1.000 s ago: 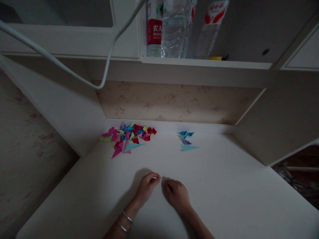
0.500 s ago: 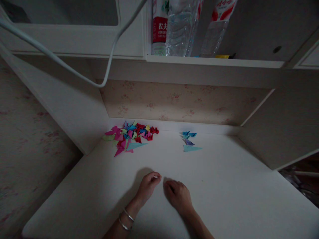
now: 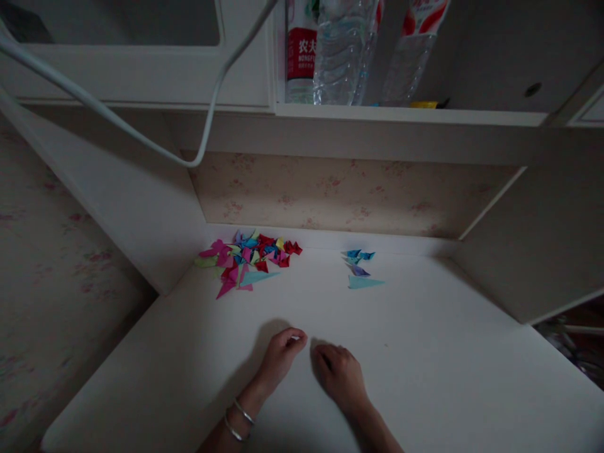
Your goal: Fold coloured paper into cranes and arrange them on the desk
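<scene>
Both my hands rest side by side on the white desk (image 3: 425, 377), near its front. My left hand (image 3: 282, 353), with two bangles on its wrist, has its fingers curled in, thumb meeting fingertips; what it holds, if anything, is too small to make out. My right hand (image 3: 340, 374) lies knuckles up with its fingers curled under. A pile of folded paper triangles (image 3: 248, 257) in pink, red, blue and green lies at the back left. A smaller group of blue paper pieces (image 3: 359, 269) lies at the back middle.
A shelf (image 3: 406, 115) above the desk holds water bottles (image 3: 340, 53) and a yellow pen (image 3: 425, 104). A white cable (image 3: 141, 139) hangs across the upper left. Cabinet side panels close in the desk left and right. Flowered wallpaper (image 3: 330, 192) backs it.
The hands have stayed still. The view has shifted slightly, so the scene sits a little further right and lower.
</scene>
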Motion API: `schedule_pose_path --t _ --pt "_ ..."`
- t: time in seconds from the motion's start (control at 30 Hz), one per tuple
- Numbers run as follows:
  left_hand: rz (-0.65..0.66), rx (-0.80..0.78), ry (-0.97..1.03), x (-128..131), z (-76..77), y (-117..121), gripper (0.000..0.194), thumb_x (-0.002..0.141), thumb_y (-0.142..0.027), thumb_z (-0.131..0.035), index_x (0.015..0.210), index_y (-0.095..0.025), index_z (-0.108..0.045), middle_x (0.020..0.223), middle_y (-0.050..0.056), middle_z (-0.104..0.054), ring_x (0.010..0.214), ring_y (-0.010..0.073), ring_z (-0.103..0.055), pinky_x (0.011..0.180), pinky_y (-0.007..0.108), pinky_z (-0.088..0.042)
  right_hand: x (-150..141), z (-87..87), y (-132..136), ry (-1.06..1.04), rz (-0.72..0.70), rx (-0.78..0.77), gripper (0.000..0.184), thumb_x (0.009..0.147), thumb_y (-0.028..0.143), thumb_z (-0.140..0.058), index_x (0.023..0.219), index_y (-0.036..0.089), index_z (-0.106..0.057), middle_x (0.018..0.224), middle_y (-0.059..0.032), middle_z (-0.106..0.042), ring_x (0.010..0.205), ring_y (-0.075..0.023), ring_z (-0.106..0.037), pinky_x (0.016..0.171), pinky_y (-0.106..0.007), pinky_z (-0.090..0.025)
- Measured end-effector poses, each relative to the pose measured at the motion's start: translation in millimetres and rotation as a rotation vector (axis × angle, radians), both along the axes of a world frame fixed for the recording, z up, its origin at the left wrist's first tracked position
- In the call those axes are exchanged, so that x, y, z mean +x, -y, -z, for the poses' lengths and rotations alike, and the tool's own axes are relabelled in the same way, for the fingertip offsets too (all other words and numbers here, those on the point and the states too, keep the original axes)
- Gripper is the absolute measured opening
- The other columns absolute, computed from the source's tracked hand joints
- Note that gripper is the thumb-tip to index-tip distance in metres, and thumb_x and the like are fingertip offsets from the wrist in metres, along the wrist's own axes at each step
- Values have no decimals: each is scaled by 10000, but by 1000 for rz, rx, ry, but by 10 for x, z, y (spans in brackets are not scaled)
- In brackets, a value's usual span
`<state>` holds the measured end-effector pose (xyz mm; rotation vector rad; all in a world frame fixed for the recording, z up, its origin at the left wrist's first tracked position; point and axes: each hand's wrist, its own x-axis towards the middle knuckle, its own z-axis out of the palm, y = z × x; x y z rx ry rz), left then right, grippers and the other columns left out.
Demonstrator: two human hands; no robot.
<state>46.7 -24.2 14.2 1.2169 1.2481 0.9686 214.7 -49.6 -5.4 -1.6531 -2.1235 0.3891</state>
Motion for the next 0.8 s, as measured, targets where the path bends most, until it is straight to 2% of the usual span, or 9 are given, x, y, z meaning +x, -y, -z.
schedule_pose_path --t 0.23,0.37,0.47,0.57,0.7,0.8 --pt "7 -18 -12 -2 -36 -20 255 750 -384 -615 815 -143 -664 593 -29 -496 526 98 -370 497 219 -262 -5 -4 1 -59 16 -30 273 906 248 -413 847 247 -679 833 -11 -707 782 -182 -624 730 -267 -387" --pt "17 -11 -12 -16 -29 -45 274 772 -402 -597 831 -143 -662 594 -36 -484 525 94 -362 505 219 -263 7 -75 -170 -211 33 -207 278 887 288 -422 855 268 -697 806 7 -715 733 -175 -646 638 -248 -431" --pt "40 4 -13 -23 16 -70 296 768 -422 -603 836 -141 -666 601 -38 -487 542 96 -373 510 220 -261 -33 -199 -507 -279 -38 -270 323 889 264 -367 878 198 -683 738 -11 -699 668 -166 -645 568 -234 -457" --pt "54 9 -8 -26 89 -98 320 771 -434 -597 859 -134 -664 575 -44 -475 534 100 -371 501 224 -251 -203 -361 -958 -249 -105 -214 292 881 236 -391 914 184 -677 848 -13 -705 780 -153 -652 693 -233 -482" --pt "54 40 -23 -38 139 -122 296 770 -407 -594 858 -133 -664 656 -5 -566 591 123 -453 556 232 -329 -660 -545 -1497 -112 -220 -139 261 874 240 -446 980 204 -682 1026 -35 -678 940 -164 -616 859 -258 -445" --pt "70 64 -12 -58 118 -113 266 789 -390 -576 849 -145 -662 749 20 -608 673 143 -498 623 239 -371 -1045 -579 -1749 39 -293 -112 279 870 269 -472 1064 201 -662 1205 -71 -595 1089 -200 -550 949 -304 -403"
